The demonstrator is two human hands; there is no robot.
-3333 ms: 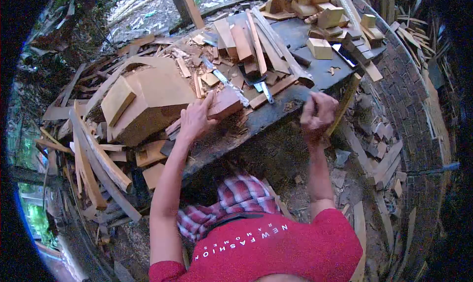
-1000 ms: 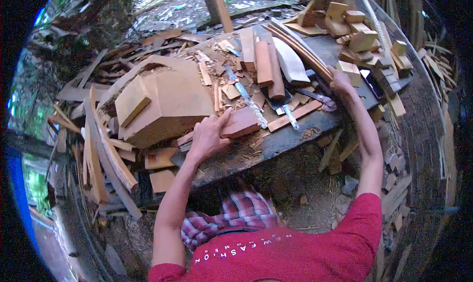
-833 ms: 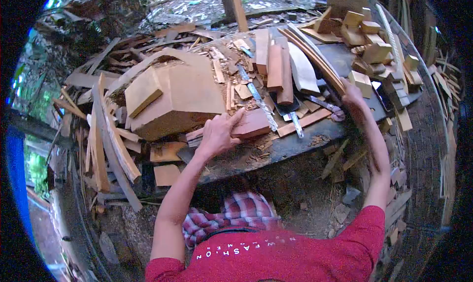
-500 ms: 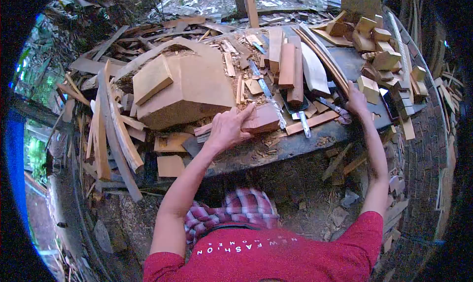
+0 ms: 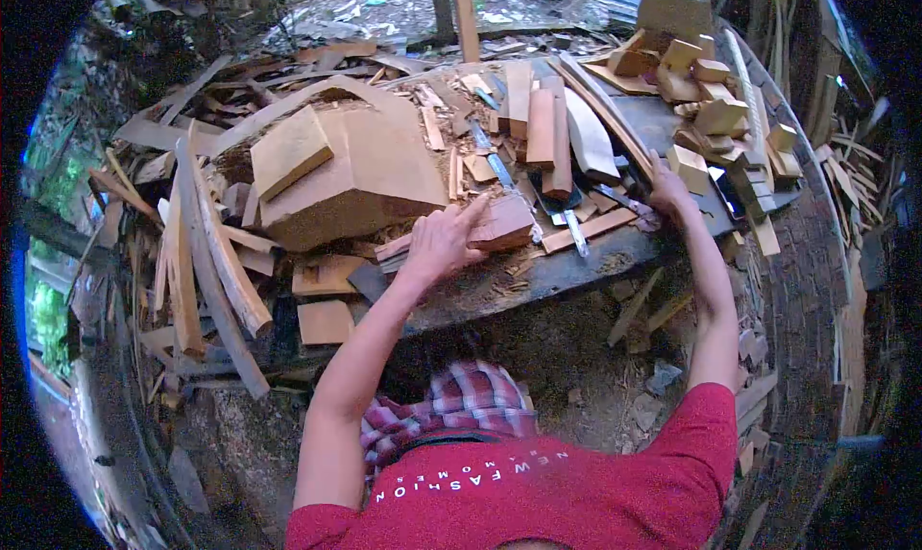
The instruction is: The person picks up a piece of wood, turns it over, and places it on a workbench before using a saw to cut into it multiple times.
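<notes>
On my feed the left hand [image 5: 442, 246] lies with fingers spread, touching 1 reddish block [image 5: 507, 225] near the front edge of the bench [image 5: 655, 116], while the right hand [image 5: 670, 193] curls at the near ends of long strips [image 5: 607, 120], whether gripping I cannot tell.

Wooden block [image 5: 507, 225], matt surface

Right fingers [image 5: 658, 169] now at the long wooden strips [image 5: 609, 117]
</notes>
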